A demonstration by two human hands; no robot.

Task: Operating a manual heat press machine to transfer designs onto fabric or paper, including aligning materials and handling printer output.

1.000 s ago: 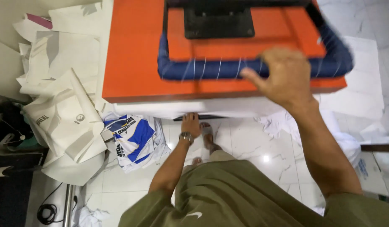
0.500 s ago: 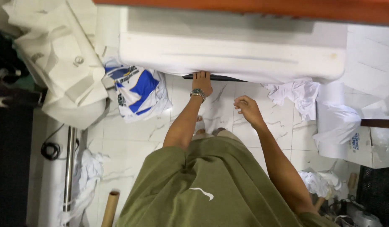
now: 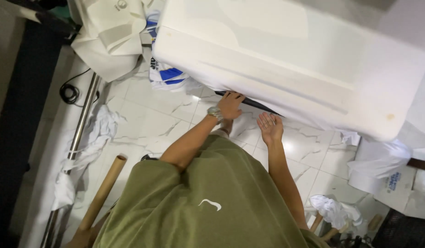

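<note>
I look down at a white padded table (image 3: 286,59) over a marble-tiled floor. My left hand (image 3: 230,104), with a metal wristwatch, reaches under the table's lower edge and touches a dark flat strip (image 3: 258,106) there; its fingertips are hidden by the edge. Just to its right, my right hand (image 3: 270,127) is held palm up with fingers apart, holding nothing, a little below the same edge. My olive green shirt (image 3: 208,202) fills the bottom of the view.
A blue and white bag (image 3: 169,76) lies under the table's left end beside piled white fabric (image 3: 109,41). A cardboard tube (image 3: 102,193), a metal pole (image 3: 77,142) and a black cable (image 3: 70,94) are on the left. White bags (image 3: 378,165) and rags sit on the right.
The view has tipped down from the orange press top to the floor under the table. My right hand came off the blue garment and dropped below the table edge; my left hand stayed at the dark strip.
</note>
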